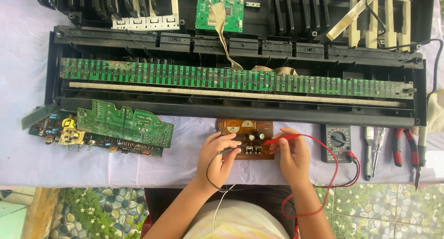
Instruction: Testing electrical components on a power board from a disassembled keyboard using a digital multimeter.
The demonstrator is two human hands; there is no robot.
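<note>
left hand point(217, 153) is closed around a black test probe point(230, 150), tip resting on the small brown circuit board point(245, 138). right hand point(292, 153) pinches a red test probe point(282, 139), its tip also down on the same board. the two probe tips sit near each other on the board's near half. the board lies flat on the pale tablecloth point(23, 155), at the near edge of the table, just near of the long black keyboard chassis point(231, 107).

black lead point(209, 174) loops down past the left wrist; red lead point(333, 165) arcs right to the multimeter point(336, 143), which lies just right of the right hand.

right of the meter: a paintbrush point(368, 146), a screwdriver point(378, 142), red-handled pliers point(403, 146).

left of the board, well apart: a stack of green circuit boards point(125, 125) with yellow components at its left end.

inside the chassis a long green contact strip point(231, 77) runs left to right. far side: a green square board point(219, 10) with a ribbon cable point(224, 40), and loose key sections point(379, 17), some black, some cream.
</note>
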